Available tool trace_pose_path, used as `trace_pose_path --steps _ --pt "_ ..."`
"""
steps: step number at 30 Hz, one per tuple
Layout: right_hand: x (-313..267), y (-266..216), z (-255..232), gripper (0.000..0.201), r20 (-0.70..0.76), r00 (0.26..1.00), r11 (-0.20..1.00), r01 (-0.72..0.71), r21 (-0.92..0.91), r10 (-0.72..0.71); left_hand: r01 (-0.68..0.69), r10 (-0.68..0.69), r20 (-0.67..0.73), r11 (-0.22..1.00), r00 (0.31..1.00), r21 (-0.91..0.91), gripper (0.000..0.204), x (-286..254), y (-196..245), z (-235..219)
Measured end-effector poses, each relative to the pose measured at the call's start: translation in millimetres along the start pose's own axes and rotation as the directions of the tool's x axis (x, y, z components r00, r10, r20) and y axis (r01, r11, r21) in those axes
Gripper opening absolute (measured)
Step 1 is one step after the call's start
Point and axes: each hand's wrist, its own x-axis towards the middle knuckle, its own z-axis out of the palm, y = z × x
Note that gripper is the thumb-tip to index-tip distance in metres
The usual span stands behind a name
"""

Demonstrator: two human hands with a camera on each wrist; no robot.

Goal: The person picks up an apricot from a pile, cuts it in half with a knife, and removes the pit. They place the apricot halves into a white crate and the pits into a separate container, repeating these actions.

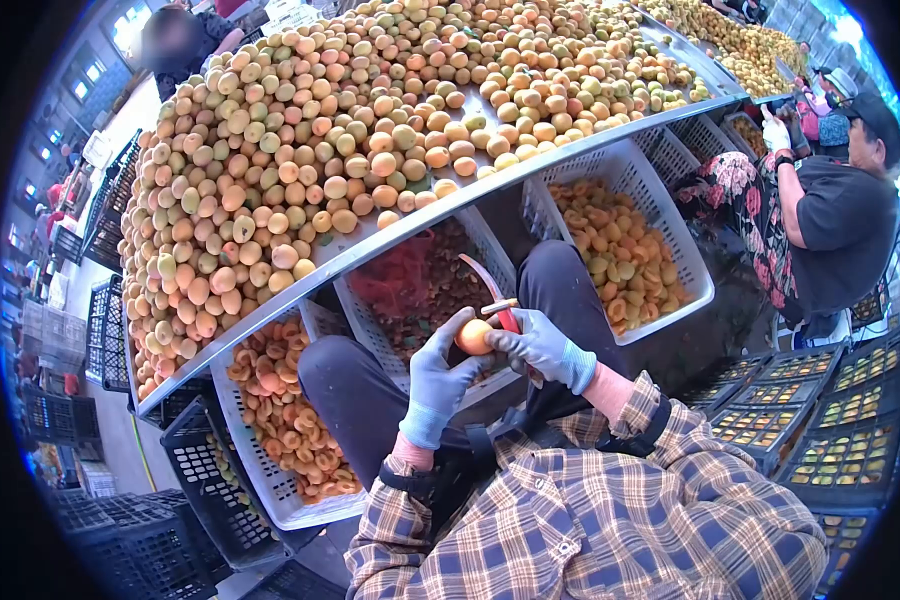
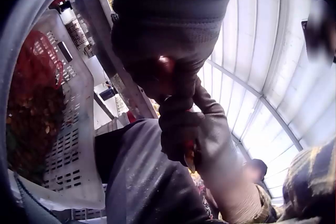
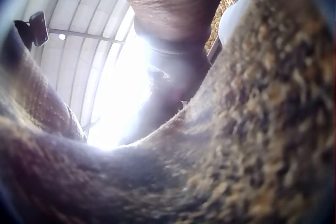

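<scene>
In the head view my gloved left hand (image 1: pixel 438 378) grips an apricot (image 1: pixel 473 338) between thumb and fingers, above my lap. My gloved right hand (image 1: pixel 545 348) meets it from the right, its fingertips right at the fruit. That right hand is curled round a red-handled tool (image 1: pixel 508 319); a slim curved arm and a short pale rod stick out past the fingers. The tool's working end is hidden. In the left wrist view the two dark-looking gloves, the left (image 2: pixel 168 50) and the right (image 2: pixel 207 134), come together. The right wrist view is mostly blocked by a sleeve (image 3: pixel 262 113).
A metal-edged table (image 1: pixel 410 232) heaped with apricots stands before my knees. Below it are white crates (image 1: pixel 705 285) of halved apricots, and one between my knees with dark bits and red netting (image 1: pixel 395 275). Black crates (image 1: pixel 205 480) flank me. Another person (image 1: pixel 840 200) sits at right.
</scene>
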Motion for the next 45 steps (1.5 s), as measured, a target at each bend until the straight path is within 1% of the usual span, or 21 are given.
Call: trace_pose_path --steps 5,9,15,19,21,22,23,24,25,27,28,30,31,33,34,35,37,39,41,42,45 --pt "6.0 9.7 -1.3 0.036 0.07 0.994 0.995 0.083 -0.05 -0.079 -0.111 0.11 0.016 0.979 0.994 0.172 0.061 -0.6 -0.1 -5.4" --pt "6.1 9.2 -3.4 0.032 0.115 0.993 0.999 -0.003 -0.032 0.007 -0.165 0.152 0.068 0.956 0.986 0.245 0.06 -0.5 4.6 -7.1" --pt "8.6 15.2 1.9 0.028 0.02 0.999 0.998 0.033 -0.052 -0.032 -0.258 0.255 0.064 0.871 0.965 0.418 0.062 -0.1 8.1 -0.9" --pt "17.3 34.4 2.7 0.024 -0.109 0.973 0.969 0.187 -0.163 -0.206 -0.27 0.278 0.048 0.856 0.959 0.441 0.058 -0.1 8.0 6.9" --pt "21.1 38.7 -0.5 0.023 -0.173 0.948 0.957 0.24 -0.166 -0.267 -0.033 0.042 -0.08 0.994 0.996 0.107 0.055 -1.5 8.9 8.6" --pt "18.5 35.5 -3.2 0.023 -0.173 0.943 0.945 0.245 -0.217 -0.284 0.011 -0.018 -0.084 0.996 0.996 -0.087 0.054 1.1 0.7 5.8" --pt "16.6 32.9 -4.9 0.023 -0.168 0.939 0.93 0.25 -0.268 -0.301 0.009 -0.016 -0.089 0.997 0.996 -0.08 0.054 1.4 -2.0 2.4" --pt "15.6 32.0 -4.5 0.021 -0.234 0.922 0.943 0.267 -0.196 -0.31 0.052 -0.072 -0.094 0.978 0.993 -0.202 0.057 2.7 -0.7 -0.7" --pt "11.2 24.9 -5.8 0.023 -0.244 0.921 0.935 0.24 -0.262 -0.305 0.091 -0.126 -0.091 0.943 0.988 -0.322 0.059 3.8 0.3 -3.6" --pt "12.9 28.7 -8.3 0.027 -0.229 0.854 0.842 0.351 -0.41 -0.467 0.074 -0.111 -0.086 0.933 0.99 -0.351 0.058 3.9 2.5 -5.5" --pt "10.9 29.2 -9.0 0.027 -0.226 0.854 0.842 0.354 -0.407 -0.469 0.12 -0.161 -0.055 0.886 0.985 -0.447 0.058 2.8 6.7 -5.5" --pt "3.1 27.0 -8.4 0.031 -0.129 0.957 0.963 0.25 -0.097 -0.261 0.165 -0.207 -0.018 0.828 0.978 -0.536 0.058 1.6 8.9 -5.5" --pt "-1.4 25.9 -6.2 0.031 -0.128 0.957 0.963 0.251 -0.097 -0.262 0.178 -0.208 0.019 0.784 0.978 -0.595 0.058 1.2 8.4 -5.6" --pt "-11.9 20.5 -0.8 0.034 0.022 0.967 0.967 0.253 -0.04 -0.252 0.192 -0.207 0.054 0.735 0.977 -0.65 0.058 1.7 6.1 -5.4" --pt "-17.0 12.2 4.9 0.035 -0.03 0.958 0.933 0.269 -0.237 -0.284 0.162 -0.181 0.031 0.777 0.983 -0.608 0.059 2.3 3.8 -4.4" --pt "-17.4 7.5 6.6 0.035 -0.034 0.959 0.934 0.266 -0.238 -0.282 0.135 -0.154 0.013 0.815 0.988 -0.563 0.06 2.3 2.1 -2.6" --pt "-14.8 -0.9 5.8 0.037 -0.131 0.936 0.847 0.229 -0.479 -0.327 0.11 -0.114 0.02 0.872 0.993 -0.478 0.062 0.3 4.2 0.5" --pt "-6.1 6.9 3.3 0.04 -0.132 0.943 0.874 0.222 -0.432 -0.305 0.076 -0.07 0.029 0.919 0.997 -0.388 0.063 -0.8 2.1 2.1" --pt "-3.6 11.6 3.6 0.048 -0.026 0.988 0.982 0.149 -0.119 -0.154 -0.034 0.043 0.041 0.982 0.998 -0.185 0.062 -1.4 -5.5 3.1" --pt "-6.9 5.2 3.0 0.048 0.016 0.997 0.996 0.08 -0.032 -0.079 -0.022 0.031 0.048 0.985 0.998 -0.169 0.061 -1.6 -2.0 2.6" --pt "-4.6 8.0 -1.7 0.042 0.035 0.999 1.0 0.016 0.001 -0.016 -0.037 0.047 0.08 0.993 0.996 -0.116 0.063 -1.6 0.1 -0.7"
